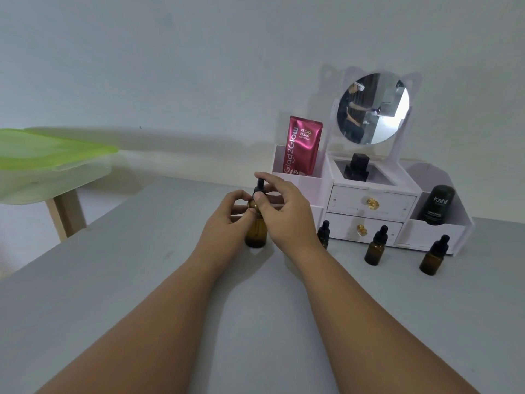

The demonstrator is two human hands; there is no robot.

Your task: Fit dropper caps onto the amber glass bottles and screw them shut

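An amber glass bottle (pixel 256 232) stands upright on the grey table (pixel 142 280), between both hands. My left hand (pixel 227 220) grips its shoulder. My right hand (pixel 284 211) pinches the black dropper cap (pixel 259 186) that sits on the bottle's neck. To the right stand three smaller amber bottles with black dropper caps on: one (pixel 324 234) partly behind my right hand, one (pixel 376 247) in the middle, one (pixel 434 256) farthest right.
A white organiser (pixel 372 206) with two drawers and a round mirror (pixel 372 108) stands against the wall, holding a pink sachet (pixel 303 146), a black cube bottle (pixel 356 166) and a black Kahf bottle (pixel 436 205). A green-lidded clear container (pixel 48 163) sits at the left.
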